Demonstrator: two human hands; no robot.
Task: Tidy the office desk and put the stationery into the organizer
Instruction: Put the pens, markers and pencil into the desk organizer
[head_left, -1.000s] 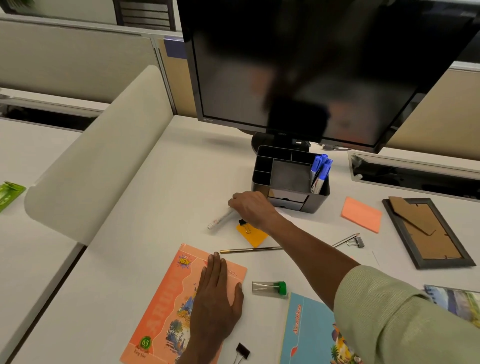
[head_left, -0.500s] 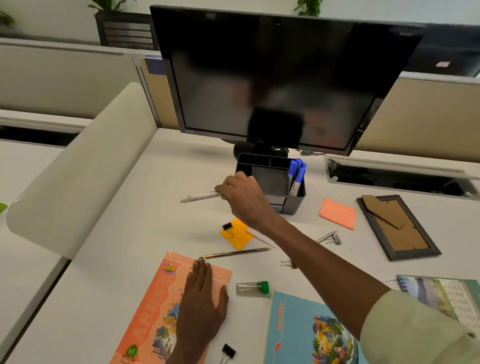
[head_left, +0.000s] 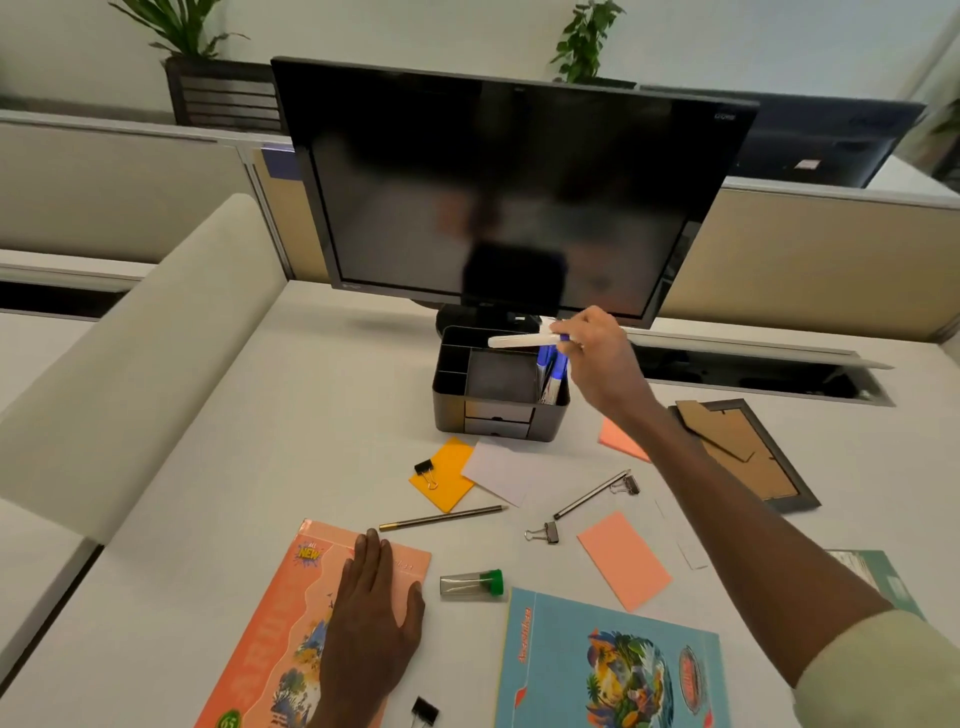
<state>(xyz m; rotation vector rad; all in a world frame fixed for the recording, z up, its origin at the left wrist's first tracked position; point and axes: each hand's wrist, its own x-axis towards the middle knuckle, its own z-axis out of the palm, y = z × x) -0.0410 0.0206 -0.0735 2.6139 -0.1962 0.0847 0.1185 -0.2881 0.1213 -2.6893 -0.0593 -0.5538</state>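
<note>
White plastic pen (head_left: 521, 340) is hovering sideways over the black desk organizer (head_left: 500, 415), pinched in the right hand (head_left: 597, 358). Left hand (head_left: 374, 618) lies flat, fingers straight, on the orange paperback booklet (head_left: 280, 623).

Bright, even overhead light; soft shadows under the monitor (head_left: 498, 197). Its screen reflection is blurred. Wide-angle bending at the picture's edges.
</note>
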